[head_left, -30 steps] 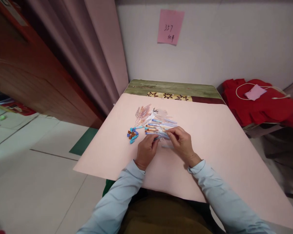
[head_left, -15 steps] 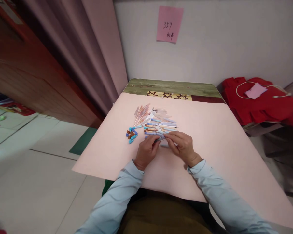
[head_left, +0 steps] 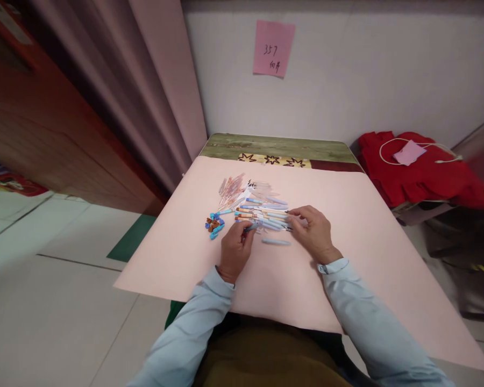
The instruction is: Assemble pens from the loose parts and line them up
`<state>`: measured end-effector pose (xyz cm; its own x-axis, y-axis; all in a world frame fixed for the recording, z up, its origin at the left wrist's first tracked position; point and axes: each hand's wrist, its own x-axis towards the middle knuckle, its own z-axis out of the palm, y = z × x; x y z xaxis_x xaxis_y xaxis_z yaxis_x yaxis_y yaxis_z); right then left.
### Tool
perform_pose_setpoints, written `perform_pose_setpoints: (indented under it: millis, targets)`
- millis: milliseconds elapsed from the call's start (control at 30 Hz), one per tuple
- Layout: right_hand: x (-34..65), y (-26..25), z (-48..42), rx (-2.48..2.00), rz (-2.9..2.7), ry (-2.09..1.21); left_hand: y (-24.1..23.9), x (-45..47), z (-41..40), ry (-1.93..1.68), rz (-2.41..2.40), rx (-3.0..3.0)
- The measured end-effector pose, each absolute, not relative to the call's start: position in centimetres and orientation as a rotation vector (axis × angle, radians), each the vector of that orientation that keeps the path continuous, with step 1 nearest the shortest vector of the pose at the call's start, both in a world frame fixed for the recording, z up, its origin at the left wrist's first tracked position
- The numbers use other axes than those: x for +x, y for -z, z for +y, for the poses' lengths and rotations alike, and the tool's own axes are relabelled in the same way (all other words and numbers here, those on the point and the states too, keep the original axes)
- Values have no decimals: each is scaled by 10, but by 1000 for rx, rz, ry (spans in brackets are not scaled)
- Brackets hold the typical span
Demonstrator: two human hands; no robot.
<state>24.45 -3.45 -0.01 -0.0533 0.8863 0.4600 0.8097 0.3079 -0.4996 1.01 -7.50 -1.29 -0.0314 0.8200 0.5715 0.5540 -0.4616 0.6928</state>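
My left hand (head_left: 236, 250) is closed in a pinch on a blue pen (head_left: 250, 227) at the near left side of a pen pile. My right hand (head_left: 313, 232) has its thumb and fingers drawn together at the right-hand tips of the pile; what lies between them is hidden. The piled pens (head_left: 266, 214) are blue, white and cream, some with brown ends, lying roughly side by side. A loose pale blue barrel-like piece (head_left: 276, 242) lies just in front of them. Small blue and brown caps or clips (head_left: 214, 226) are heaped to the left.
Behind the pile lie slender pinkish parts (head_left: 230, 191) and clear, dark-tipped parts (head_left: 262, 188). A pale pink sheet (head_left: 339, 290) covers most of the table (head_left: 282, 142). At the right are red cloth (head_left: 423, 177) and a white cable (head_left: 431, 143); a wooden door (head_left: 64, 134) stands left.
My right hand has moved away from my left, toward the pen tips on the right. The pale blue piece in front is now uncovered. The view has shifted slightly.
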Motion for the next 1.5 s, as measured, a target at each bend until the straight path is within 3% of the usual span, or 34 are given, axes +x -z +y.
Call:
perform_pose_setpoints:
  millis: [400, 700, 833, 1300, 1500]
  targets:
    - [248, 9, -29, -1504, -1986, -124, 12, 10, -73, -1492, 1460, 1943]
    - [237, 1, -38, -1175, -1414, -987, 7, 8, -74, -1513, 1401, 1955]
    - [236, 0, -39, -1062, -1336, -1162, 6, 7, -75, -1528, 1379, 1952]
    - [236, -4, -39, -1148, -1299, -1087, 5, 8, -74, -1565, 1412, 1837]
    - [237, -11, -40, -1155, -1356, -988, 10, 8, -74, -1544, 1313, 1509]
